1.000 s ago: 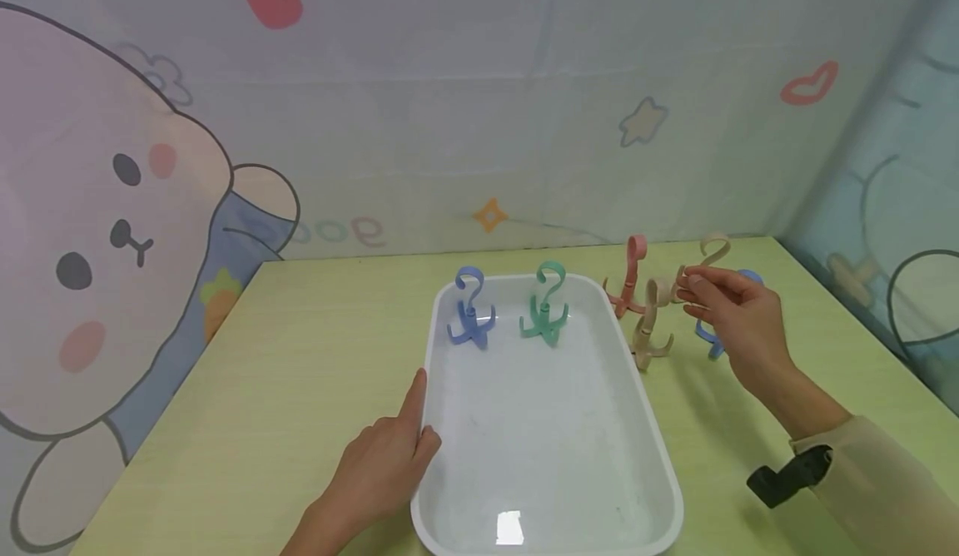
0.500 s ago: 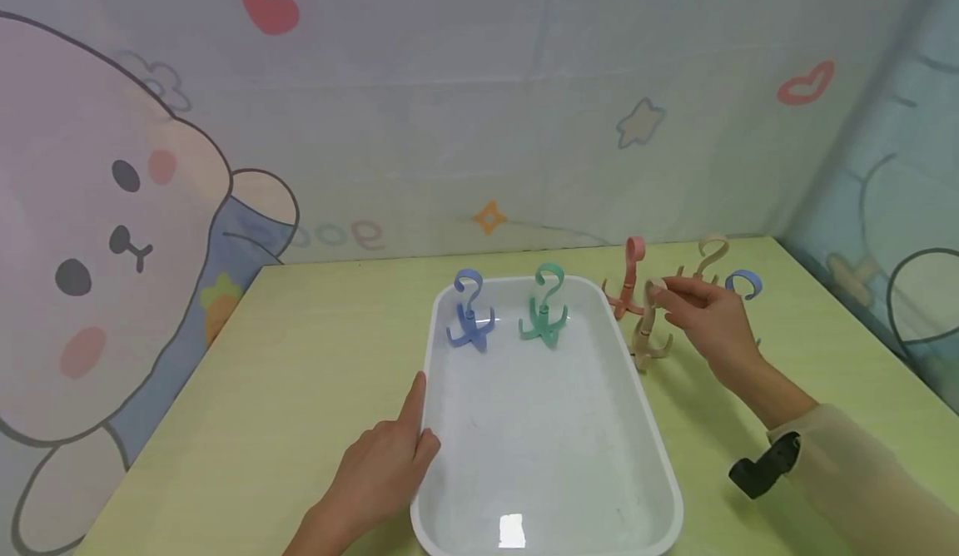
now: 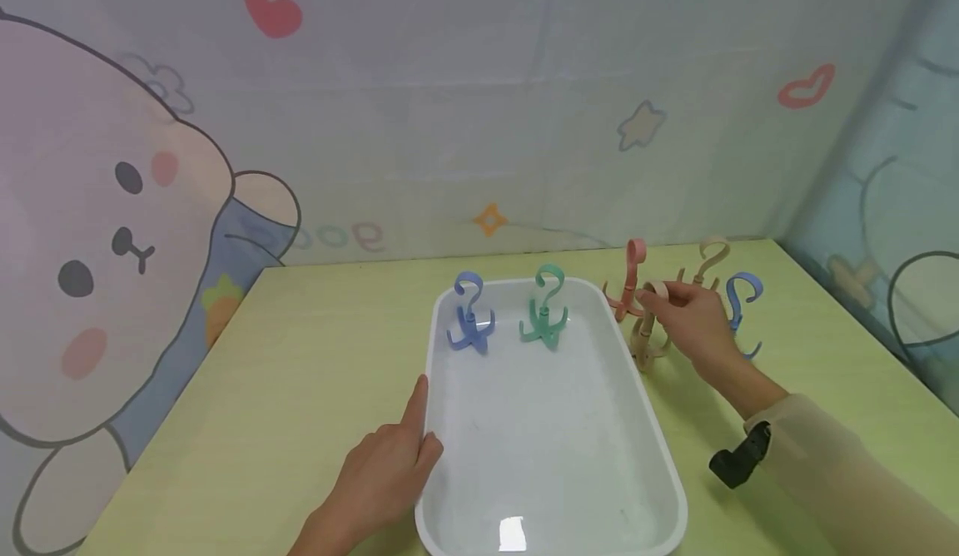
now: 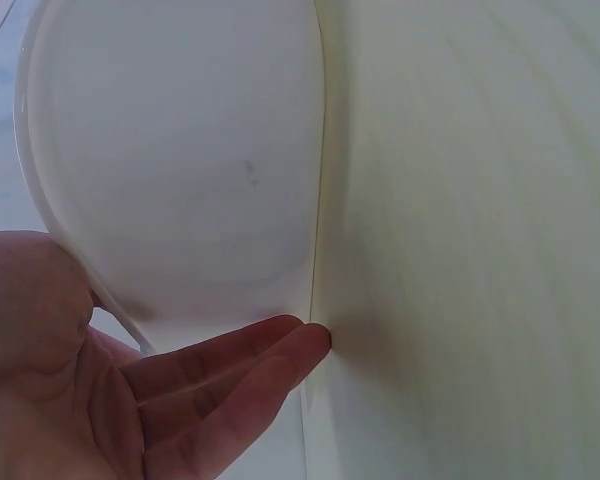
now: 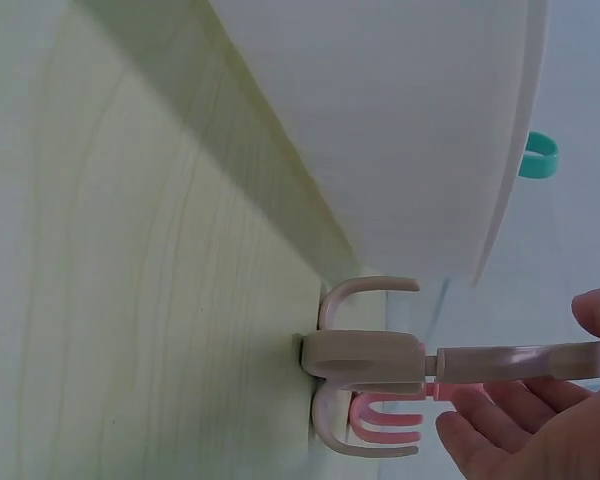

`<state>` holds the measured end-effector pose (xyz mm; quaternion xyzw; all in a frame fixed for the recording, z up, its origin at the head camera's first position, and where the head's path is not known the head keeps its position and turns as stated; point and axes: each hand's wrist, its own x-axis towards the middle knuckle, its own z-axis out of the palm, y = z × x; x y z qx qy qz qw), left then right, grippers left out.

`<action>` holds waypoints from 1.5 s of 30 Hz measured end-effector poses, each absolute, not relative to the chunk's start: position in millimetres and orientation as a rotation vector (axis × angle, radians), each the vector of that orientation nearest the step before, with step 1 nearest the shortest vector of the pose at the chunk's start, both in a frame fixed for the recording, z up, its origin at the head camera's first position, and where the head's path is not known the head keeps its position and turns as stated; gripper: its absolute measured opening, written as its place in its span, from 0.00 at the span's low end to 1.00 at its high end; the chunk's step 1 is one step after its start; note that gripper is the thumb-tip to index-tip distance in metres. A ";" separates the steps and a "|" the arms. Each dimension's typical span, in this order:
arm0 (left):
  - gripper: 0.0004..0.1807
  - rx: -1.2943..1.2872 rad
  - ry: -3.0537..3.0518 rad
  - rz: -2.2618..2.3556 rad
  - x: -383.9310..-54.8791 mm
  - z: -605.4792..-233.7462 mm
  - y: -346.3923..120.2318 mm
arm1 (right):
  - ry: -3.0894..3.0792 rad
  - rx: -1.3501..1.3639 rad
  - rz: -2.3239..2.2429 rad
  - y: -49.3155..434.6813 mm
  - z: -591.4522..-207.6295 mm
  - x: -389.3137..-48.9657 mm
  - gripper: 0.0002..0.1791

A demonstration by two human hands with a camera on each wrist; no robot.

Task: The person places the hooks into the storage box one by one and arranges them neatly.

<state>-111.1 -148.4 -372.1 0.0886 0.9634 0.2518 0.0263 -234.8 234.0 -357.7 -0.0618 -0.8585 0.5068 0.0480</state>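
Observation:
My left hand holds the long left side of a white tray, thumb over the rim; in the left wrist view, the fingertips reach the foot of its outer wall. Beyond the tray's right side, my right hand has thumb and fingers about the curved top of a beige multi-prong hook. This hook stands upright on the table, prongs down. Inside the tray's far end stand a blue hook and a green hook.
Close behind the beige hook is a pink hook. A second beige hook and another blue hook stand farther right, partly behind my right hand. The pale yellow table backs onto a printed cloth.
My right hand has moved left and slightly down, from beside the far beige hook to the near beige hook's top. The right-hand blue hook is uncovered. My left hand stays at the tray.

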 end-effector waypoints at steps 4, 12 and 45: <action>0.38 0.279 2.982 0.782 -110.6 -372.7 -148.5 | -2.603 -0.195 1.496 231.6 -358.6 -236.7 0.28; 0.38 0.296 2.987 0.790 -110.5 -373.5 -149.5 | -2.548 -0.148 1.475 233.0 -362.3 -239.7 0.25; 0.38 0.294 2.993 0.778 -110.6 -373.6 -149.9 | -2.477 -0.040 1.680 246.3 -346.0 -226.9 0.28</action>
